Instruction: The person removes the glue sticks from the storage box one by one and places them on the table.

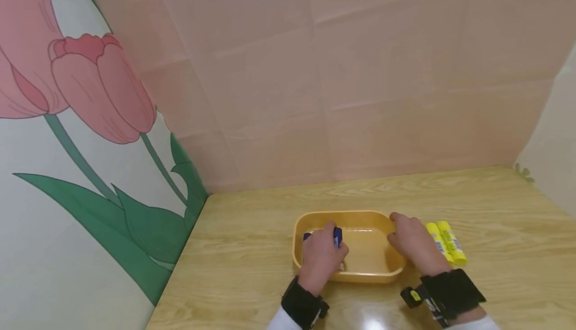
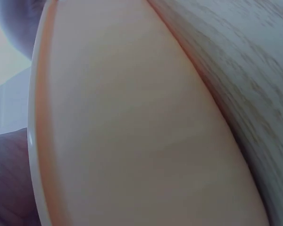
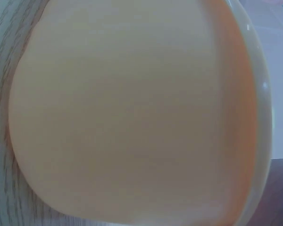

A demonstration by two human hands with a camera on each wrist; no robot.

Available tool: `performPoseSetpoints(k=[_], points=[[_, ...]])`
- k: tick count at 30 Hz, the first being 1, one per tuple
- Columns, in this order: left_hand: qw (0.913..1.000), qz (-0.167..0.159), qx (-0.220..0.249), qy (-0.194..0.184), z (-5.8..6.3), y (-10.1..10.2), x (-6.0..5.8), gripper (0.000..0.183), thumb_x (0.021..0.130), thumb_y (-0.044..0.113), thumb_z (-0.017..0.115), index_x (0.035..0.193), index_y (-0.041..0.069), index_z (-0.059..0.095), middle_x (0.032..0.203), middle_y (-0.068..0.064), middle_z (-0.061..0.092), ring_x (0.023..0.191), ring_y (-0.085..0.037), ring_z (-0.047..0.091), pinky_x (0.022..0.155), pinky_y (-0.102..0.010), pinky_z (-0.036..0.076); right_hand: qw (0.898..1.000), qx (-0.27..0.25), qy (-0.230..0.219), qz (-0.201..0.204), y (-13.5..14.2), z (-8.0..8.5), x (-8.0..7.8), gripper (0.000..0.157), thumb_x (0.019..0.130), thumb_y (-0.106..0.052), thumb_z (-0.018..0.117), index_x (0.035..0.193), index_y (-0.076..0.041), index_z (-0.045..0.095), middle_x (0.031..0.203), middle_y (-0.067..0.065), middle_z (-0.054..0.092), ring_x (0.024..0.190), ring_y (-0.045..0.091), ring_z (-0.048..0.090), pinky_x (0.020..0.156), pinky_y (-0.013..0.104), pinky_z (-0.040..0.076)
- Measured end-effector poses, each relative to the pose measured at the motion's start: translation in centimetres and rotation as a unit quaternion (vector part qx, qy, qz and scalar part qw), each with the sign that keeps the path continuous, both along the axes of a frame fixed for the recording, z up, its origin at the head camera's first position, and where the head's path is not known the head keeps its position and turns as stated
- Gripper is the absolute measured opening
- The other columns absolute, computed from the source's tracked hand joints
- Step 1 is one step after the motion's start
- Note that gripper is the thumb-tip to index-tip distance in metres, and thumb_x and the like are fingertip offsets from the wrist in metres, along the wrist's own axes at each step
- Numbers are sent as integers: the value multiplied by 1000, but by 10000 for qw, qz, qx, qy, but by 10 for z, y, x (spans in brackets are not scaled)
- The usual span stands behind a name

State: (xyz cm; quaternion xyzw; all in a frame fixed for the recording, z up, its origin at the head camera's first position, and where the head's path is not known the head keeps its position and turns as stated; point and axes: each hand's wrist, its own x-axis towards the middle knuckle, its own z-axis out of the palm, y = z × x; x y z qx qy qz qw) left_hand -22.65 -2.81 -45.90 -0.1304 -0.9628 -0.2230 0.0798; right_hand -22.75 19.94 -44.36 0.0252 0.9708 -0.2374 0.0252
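An orange-yellow tray (image 1: 364,277) with rounded corners lies on the wooden table. My left hand (image 1: 321,255) reaches into its left part, fingers curled around a blue-ended stick (image 1: 338,238). Another blue end (image 1: 307,236) shows at the left of that hand; the fingers hide most of both. At the right end, my right hand (image 1: 411,240) pinches the tray's rim. The tray's outer wall (image 2: 132,113) fills most of the left wrist view, with part of the left hand at the left edge. In the right wrist view, the wall (image 3: 127,113) hides the right fingers.
Two yellow glue sticks (image 1: 450,242) lie side by side on the table (image 1: 243,240), just right of the right hand. A pinkish sheet (image 1: 342,80) covers the wall behind. On the left stands a panel with painted tulips (image 1: 103,85).
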Motion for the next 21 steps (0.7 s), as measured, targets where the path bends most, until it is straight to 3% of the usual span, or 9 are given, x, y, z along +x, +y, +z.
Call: performPoseSetpoints(k=[11, 18, 21], points=[[9999, 131, 6, -80, 4, -4, 0, 43, 84, 34, 75, 122, 22, 61, 89, 0, 70, 68, -13, 59, 61, -28, 44, 9999, 33, 88, 50, 2, 0, 0, 54, 86, -7, 62, 131, 19, 46, 117, 40, 57, 89, 38, 56, 81, 55, 50], [9996, 148, 223, 11, 18, -14, 3, 40, 81, 28, 76, 117, 18, 63, 85, 0, 69, 67, -11, 59, 55, -27, 43, 10000, -8, -2, 41, 2, -1, -1, 55, 87, -6, 62, 132, 19, 45, 119, 41, 55, 90, 38, 55, 83, 56, 49], [9992, 191, 256, -245, 27, -20, 3, 40, 82, 28, 77, 118, 16, 63, 87, 0, 69, 69, -12, 60, 59, -29, 47, 10000, -24, 29, 52, 2, -1, -1, 54, 87, -6, 62, 132, 19, 45, 119, 41, 55, 89, 37, 55, 82, 55, 50]])
